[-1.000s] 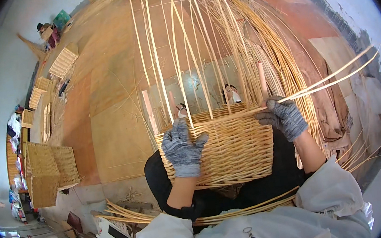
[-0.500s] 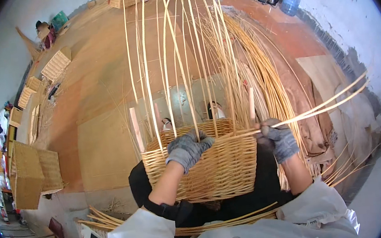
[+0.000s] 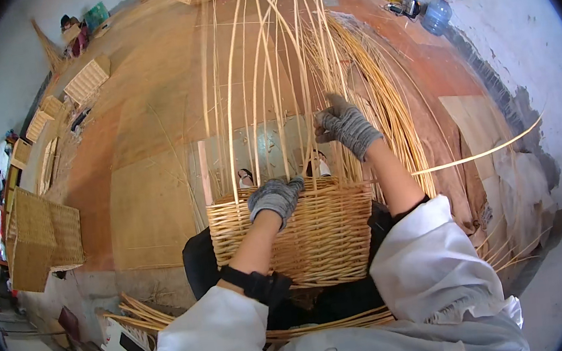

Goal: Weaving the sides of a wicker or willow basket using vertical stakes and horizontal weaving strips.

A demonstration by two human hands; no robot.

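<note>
A half-woven wicker basket (image 3: 296, 243) rests on my lap, its tall upright rods (image 3: 277, 106) rising from the upper edge. In a grey knitted glove, my left hand (image 3: 277, 200) is closed over that edge near the middle, its fingertips hidden at the weave. My right hand (image 3: 348, 126), gloved alike, is raised above the basket's right part with its fingers curled around what looks like a thin rod among the uprights. One loose pale rod (image 3: 480, 156) sticks out to the right from the basket's edge. A wooden stick (image 3: 205, 170) stands at the left corner.
A thick bundle of long rods (image 3: 391, 107) lies on the floor at the right, beside brown cloth (image 3: 452, 187). Finished wicker baskets (image 3: 42, 237) stand at the left. Farther off are a water bottle (image 3: 437, 15) and another person (image 3: 74, 36). More rods (image 3: 144, 312) lie at my lower left.
My right hand has moved from the basket's right corner up and left among the uprights. Two rods stuck out to the right before; now one does. My left hand stays on the edge.
</note>
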